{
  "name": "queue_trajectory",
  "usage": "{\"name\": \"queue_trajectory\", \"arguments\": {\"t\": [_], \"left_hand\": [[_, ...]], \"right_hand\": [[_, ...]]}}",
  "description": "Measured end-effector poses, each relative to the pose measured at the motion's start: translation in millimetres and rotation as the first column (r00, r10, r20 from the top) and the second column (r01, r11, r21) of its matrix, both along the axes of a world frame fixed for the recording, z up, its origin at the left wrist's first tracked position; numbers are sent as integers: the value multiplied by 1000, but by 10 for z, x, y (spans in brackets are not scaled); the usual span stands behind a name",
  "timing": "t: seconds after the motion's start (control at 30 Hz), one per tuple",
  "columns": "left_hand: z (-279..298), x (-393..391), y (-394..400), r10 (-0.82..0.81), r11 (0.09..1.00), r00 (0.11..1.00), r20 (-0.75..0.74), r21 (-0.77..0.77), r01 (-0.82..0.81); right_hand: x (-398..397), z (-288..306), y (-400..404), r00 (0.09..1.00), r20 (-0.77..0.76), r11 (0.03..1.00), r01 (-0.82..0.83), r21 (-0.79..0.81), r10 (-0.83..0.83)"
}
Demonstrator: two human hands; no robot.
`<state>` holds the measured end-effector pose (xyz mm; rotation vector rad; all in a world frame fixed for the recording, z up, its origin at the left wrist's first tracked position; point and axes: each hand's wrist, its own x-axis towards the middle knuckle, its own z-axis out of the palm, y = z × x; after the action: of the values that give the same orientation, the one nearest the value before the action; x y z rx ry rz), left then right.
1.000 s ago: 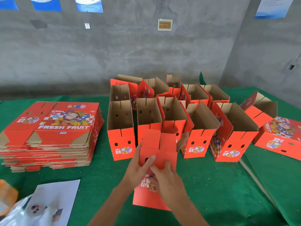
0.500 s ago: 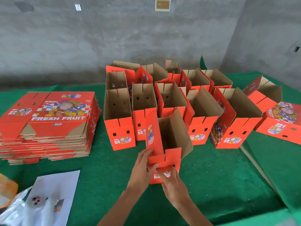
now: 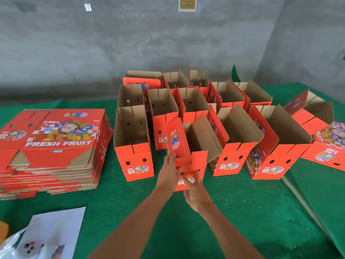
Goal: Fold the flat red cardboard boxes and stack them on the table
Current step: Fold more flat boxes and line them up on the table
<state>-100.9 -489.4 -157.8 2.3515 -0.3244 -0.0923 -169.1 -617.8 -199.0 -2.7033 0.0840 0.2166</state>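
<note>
A folded red cardboard box (image 3: 200,136) stands open-topped on the green table (image 3: 242,212), in front of the row of folded boxes (image 3: 134,161). My left hand (image 3: 169,171) rests with straight fingers against its front left corner. My right hand (image 3: 196,192) is just below the front panel, fingers spread, fingertips touching the panel's lower edge. A tall stack of flat red boxes (image 3: 56,131) printed "FRESH FRUIT" lies at the left.
Several more folded boxes (image 3: 220,98) stand behind in a second row. A closed box (image 3: 328,146) lies on its side at the right. A white printed sheet (image 3: 54,232) and a plastic bag (image 3: 11,245) lie at the near left. A grey wall runs behind the table.
The box was tipped up from lying toward me, set upright on the table and pushed toward the row. My right hand has slid down off its front panel.
</note>
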Motion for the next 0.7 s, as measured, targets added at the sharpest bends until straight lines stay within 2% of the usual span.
{"name": "queue_trajectory", "arguments": {"t": [0.1,0.17,0.27,0.33,0.43,0.5,0.57,0.7], "left_hand": [[122,29,-26,44,999,997,-59,6,-43],[218,-24,76,60,998,995,-83,-9,-61],[310,-231,556,94,988,994,-53,-115,-100],[355,-362,1073,182,971,982,47,-169,-171],[422,-364,1908,315,938,932,177,-206,-278],[446,-237,2408,366,929,905,217,-141,-342],[448,-34,2842,374,923,892,252,-7,-385],[310,395,3554,363,823,885,291,344,-451]], "right_hand": [[-4,93,200,991,73,991,120,-59,-115],[-23,235,377,973,152,983,180,-43,-171],[7,448,774,970,234,990,42,134,-73],[66,589,1160,959,282,958,-108,264,30],[280,727,1856,924,359,900,-263,346,132],[478,773,2313,920,349,857,-319,405,177],[702,809,2712,932,313,835,-314,451,182],[1106,782,3230,945,246,889,-294,351,216]]}}
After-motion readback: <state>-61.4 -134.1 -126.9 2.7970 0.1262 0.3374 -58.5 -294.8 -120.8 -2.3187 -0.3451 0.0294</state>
